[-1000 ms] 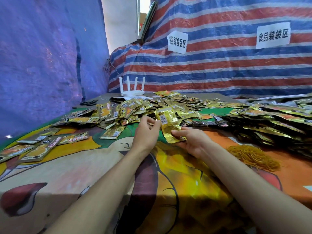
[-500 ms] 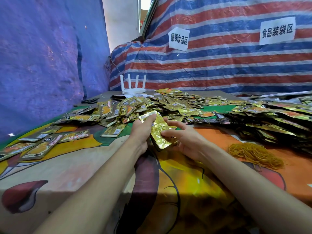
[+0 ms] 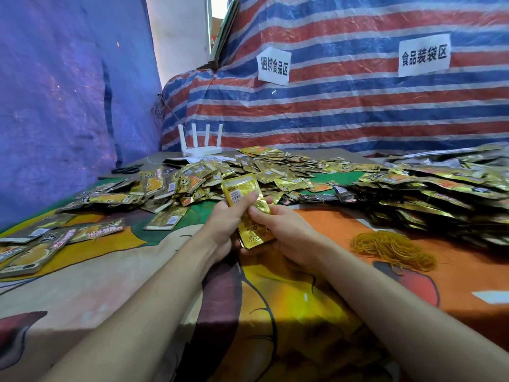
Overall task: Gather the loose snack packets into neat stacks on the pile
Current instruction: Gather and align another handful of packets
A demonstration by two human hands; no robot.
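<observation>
Head: left hand [image 3: 223, 226], right hand [image 3: 287, 234] grip two packets [image 3: 241, 188].

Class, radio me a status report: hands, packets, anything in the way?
Left hand, right hand: both gripping gold packets. Loose packets beyond, unstacked. Rubber bands lie right, clear.

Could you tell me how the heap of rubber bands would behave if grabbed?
Probably floppy and light: the rubber bands are thin loose loops. Likely tangled, so a clump may lift together, shedding stray loops like those at its edge.
</observation>
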